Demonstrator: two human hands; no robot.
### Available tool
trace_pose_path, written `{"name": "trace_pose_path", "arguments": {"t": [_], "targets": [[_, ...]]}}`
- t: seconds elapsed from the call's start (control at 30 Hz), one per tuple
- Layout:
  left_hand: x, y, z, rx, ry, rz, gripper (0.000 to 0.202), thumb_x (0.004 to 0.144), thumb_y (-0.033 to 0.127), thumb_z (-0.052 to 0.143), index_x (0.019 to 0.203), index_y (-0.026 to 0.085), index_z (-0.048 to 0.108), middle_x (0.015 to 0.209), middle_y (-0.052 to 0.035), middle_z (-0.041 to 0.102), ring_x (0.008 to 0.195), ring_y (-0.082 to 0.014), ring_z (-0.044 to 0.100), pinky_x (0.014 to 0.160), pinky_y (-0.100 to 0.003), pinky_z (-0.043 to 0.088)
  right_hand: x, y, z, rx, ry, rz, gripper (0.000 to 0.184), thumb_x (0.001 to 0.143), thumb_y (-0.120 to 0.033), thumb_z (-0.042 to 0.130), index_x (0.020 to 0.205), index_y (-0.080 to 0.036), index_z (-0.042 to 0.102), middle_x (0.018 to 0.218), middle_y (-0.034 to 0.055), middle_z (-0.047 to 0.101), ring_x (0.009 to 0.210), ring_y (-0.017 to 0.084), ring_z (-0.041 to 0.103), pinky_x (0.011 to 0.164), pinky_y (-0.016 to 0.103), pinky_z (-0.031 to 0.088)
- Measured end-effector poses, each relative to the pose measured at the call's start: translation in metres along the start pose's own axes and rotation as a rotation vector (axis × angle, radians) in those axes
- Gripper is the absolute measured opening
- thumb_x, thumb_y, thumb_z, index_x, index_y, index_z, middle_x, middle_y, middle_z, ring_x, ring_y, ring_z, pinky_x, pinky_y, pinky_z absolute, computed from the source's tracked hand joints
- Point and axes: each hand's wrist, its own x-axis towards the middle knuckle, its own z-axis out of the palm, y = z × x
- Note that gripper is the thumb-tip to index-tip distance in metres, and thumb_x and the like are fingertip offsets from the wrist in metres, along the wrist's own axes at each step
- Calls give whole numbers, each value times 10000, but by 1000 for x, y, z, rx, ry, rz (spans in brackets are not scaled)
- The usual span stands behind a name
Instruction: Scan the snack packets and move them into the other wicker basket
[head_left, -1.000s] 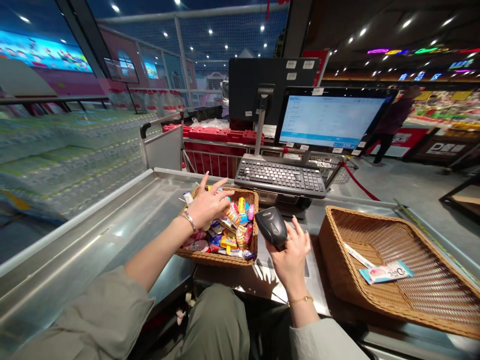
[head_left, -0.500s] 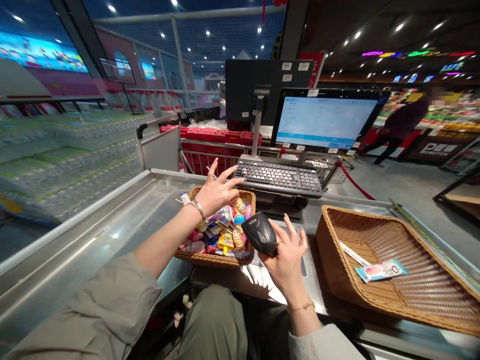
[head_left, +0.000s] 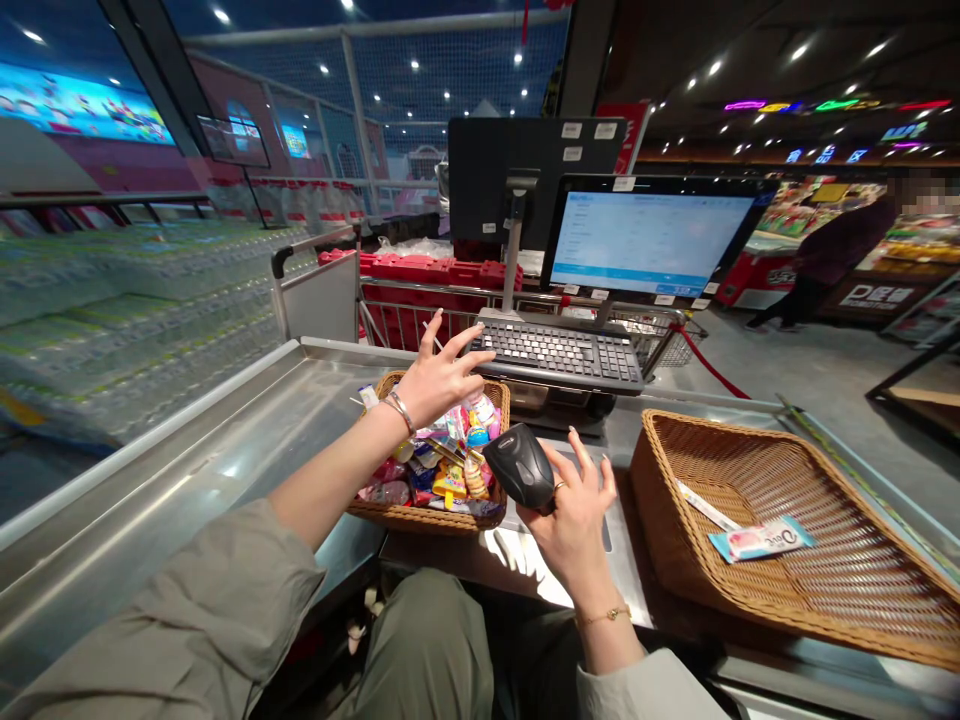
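My left hand (head_left: 437, 378) hovers over the far edge of a small wicker basket (head_left: 390, 512) full of colourful snack packets (head_left: 450, 470). Its index and middle fingers are stretched out. The thumb and lower fingers seem to pinch a small item with a thin white stick, mostly hidden. My right hand (head_left: 576, 520) grips a black barcode scanner (head_left: 520, 464) just right of that basket, with its upper fingers fanned out. To the right stands a large wicker basket (head_left: 840, 600). A pink-and-blue packet (head_left: 761, 538) and a thin white strip (head_left: 703, 505) lie in it.
Behind the baskets, a black keyboard (head_left: 561, 352) sits below a lit monitor (head_left: 651, 238) on the steel counter (head_left: 225, 440). A metal cart with red crates (head_left: 427, 270) stands beyond. Stacked bottled water fills the left. A person walks far right.
My left hand has risen out of the snack basket toward the keyboard, fingers now fanned. My right hand shifted the scanner slightly left and down and spread its fingers.
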Motion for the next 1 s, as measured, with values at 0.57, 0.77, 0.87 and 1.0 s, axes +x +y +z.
{"name": "trace_pose_path", "arguments": {"t": [0.57, 0.77, 0.87, 1.0], "targets": [[0, -4, -1, -25, -3, -22, 118, 890, 210, 618, 866, 285, 706, 1383, 42, 587, 1488, -259, 222, 1157, -594, -239, 0, -1, -4, 11, -15, -14, 167, 810, -266, 598, 962, -240, 662, 1187, 41, 668, 1386, 295, 392, 1149, 596, 139], [-2, -6, 1, 7, 9, -11, 131, 904, 213, 599, 859, 279, 702, 1380, 39, 591, 1487, -264, 223, 1157, -602, -234, -1, 1, -3, -12, 0, -6, 130, 802, -287, 619, 910, -229, 664, 1221, 56, 656, 1415, 319, 347, 1150, 608, 121], [-3, -6, 2, 2, 16, -13, 118, 904, 234, 604, 853, 274, 702, 1367, 34, 602, 1481, -268, 241, 1155, -606, -235, -1, 2, -1, -32, 12, -12, 128, 783, -291, 644, 888, -220, 661, 1288, 63, 629, 1435, 344, 306, 1142, 627, 119], [-3, -6, 1, -27, 2, -32, 95, 892, 247, 615, 853, 269, 699, 1371, 34, 600, 1484, -267, 233, 1155, -600, -238, -1, 2, 0, -35, 17, -8, 124, 785, -288, 648, 885, -216, 658, 1327, 64, 612, 1439, 353, 298, 1136, 635, 127]]}}
